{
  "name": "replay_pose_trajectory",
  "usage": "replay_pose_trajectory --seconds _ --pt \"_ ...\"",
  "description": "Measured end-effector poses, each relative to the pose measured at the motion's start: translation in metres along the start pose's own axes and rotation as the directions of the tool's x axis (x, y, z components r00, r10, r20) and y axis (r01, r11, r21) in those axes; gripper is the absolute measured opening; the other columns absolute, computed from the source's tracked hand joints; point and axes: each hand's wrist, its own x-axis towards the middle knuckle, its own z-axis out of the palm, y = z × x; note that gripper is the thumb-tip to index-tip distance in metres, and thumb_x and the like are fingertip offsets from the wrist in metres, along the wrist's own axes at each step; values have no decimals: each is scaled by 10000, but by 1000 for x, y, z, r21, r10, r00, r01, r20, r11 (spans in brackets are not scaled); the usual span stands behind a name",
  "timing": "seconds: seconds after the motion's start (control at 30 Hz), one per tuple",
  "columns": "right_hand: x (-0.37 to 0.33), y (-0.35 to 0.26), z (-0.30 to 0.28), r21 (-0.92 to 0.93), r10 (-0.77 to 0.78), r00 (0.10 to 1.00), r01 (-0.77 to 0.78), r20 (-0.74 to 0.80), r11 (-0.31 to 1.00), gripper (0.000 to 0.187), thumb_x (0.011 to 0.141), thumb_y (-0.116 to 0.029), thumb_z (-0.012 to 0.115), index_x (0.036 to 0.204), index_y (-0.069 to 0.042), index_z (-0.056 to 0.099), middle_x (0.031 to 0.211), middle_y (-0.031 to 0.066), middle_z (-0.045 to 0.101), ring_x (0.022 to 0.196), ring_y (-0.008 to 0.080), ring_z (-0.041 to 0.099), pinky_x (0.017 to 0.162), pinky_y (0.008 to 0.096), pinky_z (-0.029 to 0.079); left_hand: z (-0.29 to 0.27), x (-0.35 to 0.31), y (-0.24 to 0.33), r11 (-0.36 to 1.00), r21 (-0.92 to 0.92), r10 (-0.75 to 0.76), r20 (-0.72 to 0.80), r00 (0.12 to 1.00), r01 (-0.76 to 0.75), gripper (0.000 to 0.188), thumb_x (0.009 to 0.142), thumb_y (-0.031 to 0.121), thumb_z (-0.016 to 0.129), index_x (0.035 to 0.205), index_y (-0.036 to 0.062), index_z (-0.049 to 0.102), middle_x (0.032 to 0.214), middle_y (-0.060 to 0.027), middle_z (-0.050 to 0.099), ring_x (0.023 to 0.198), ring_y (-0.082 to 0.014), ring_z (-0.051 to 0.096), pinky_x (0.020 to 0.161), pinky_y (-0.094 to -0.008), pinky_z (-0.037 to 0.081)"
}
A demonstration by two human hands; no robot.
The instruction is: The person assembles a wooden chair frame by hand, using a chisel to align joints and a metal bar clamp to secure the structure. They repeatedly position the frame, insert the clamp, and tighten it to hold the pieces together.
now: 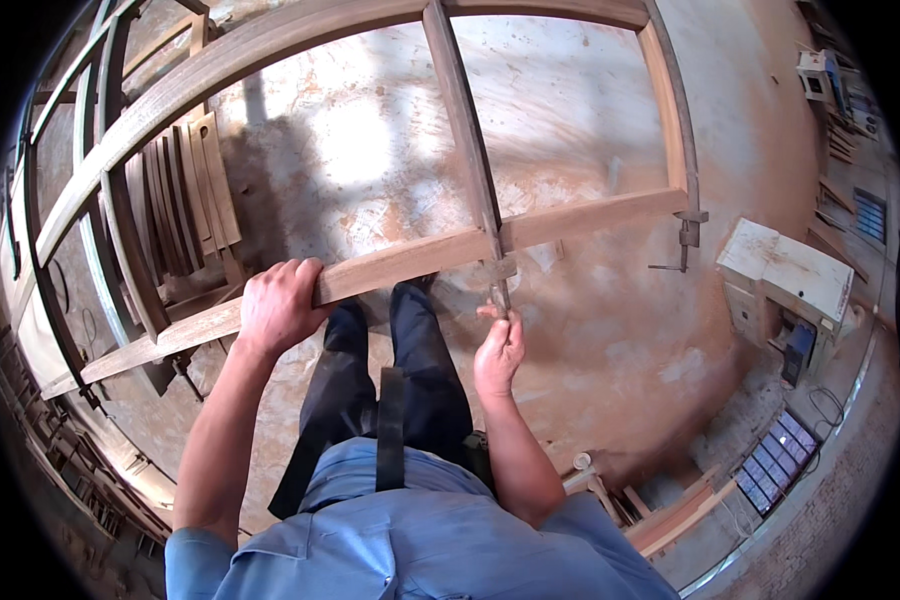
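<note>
A long wooden frame spans the view in front of me, its near rail (400, 262) running from lower left to upper right. My left hand (278, 305) is wrapped over the top of this rail, left of the middle. A dark metal bar clamp (462, 130) crosses the frame from the far rail to the near one. At its near end, below the rail, my right hand (500, 358) has its fingers closed round the clamp's screw end. Another bar clamp (688, 228) sits at the frame's right end, apart from both hands.
Several flat wooden boards (175, 195) lean beyond the frame at left, near more clamps. A white-topped machine or cabinet (790, 270) stands on the floor at right. Lower right are a barred window-like panel (776, 460) and long timber pieces (685, 515). My legs stand behind the near rail.
</note>
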Motion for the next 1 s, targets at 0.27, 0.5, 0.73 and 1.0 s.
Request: replay_pose_trajectory --seconds 0.27,0.5,0.73,1.0 --pt "9 -22 31 196 289 886 -231 -363 953 385 948 -289 458 702 2 512 635 47 517 568 133 467 601 299 415 25 -3 -27 989 -102 99 -84 992 -107 357 695 246 722 952 63 554 810 -122 612 779 -304 624 674 -411 510" --pt "23 -32 47 519 532 656 -242 -535 820 382 934 -363 518 667 -111 412 626 -36 371 567 79 345 512 237 277 13 -1 -22 988 -82 122 -109 987 -131 312 703 257 708 862 60 526 767 -119 588 742 -310 616 647 -419 510" --pt "32 -16 42 577 649 544 -329 -532 748 388 955 -358 468 649 -126 415 563 -33 351 507 98 343 499 259 313 36 -7 -33 971 -123 162 -284 945 -203 271 664 184 670 841 69 501 761 -116 575 727 -300 605 628 -429 506" --pt "36 -42 25 650 808 580 -578 -98 494 366 920 -215 333 558 -156 337 440 3 281 408 164 277 553 347 380 39 -8 -36 973 -119 161 -264 951 -198 309 680 221 703 860 52 519 782 -125 599 769 -302 622 664 -425 517"
